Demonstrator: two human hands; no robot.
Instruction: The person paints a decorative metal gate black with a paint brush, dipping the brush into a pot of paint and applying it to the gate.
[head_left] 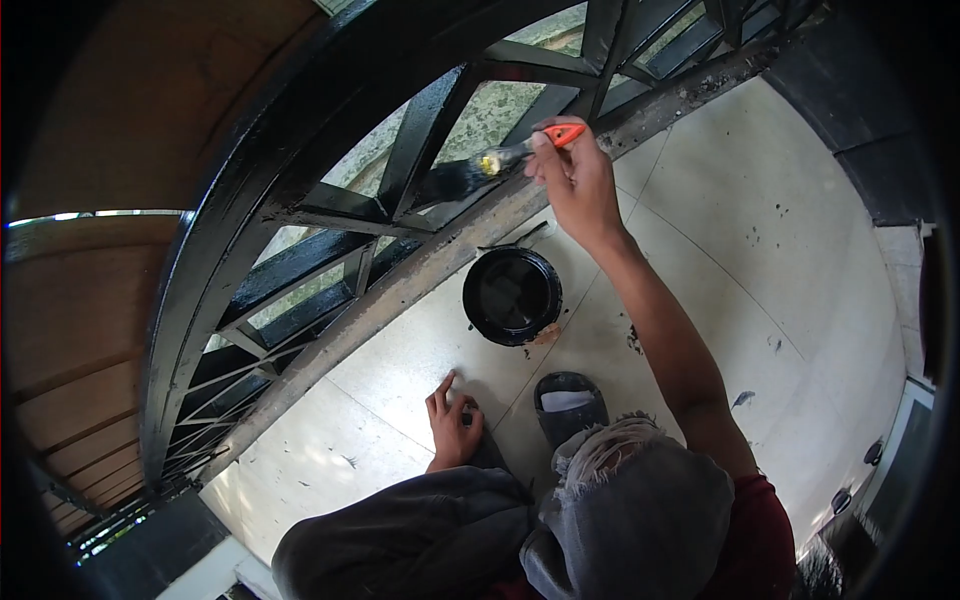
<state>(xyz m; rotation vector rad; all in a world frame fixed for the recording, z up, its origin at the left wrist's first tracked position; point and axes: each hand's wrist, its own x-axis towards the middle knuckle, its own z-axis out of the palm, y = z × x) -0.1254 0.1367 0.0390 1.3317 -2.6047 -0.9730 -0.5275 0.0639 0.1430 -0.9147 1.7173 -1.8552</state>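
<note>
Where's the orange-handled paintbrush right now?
In the head view, the orange-handled paintbrush is at upper centre, held in the right hand, bristles by the black metal grille, above the round black paint container.

Glossy black railing [425, 135] (tiles [715, 200] smooth)
</note>
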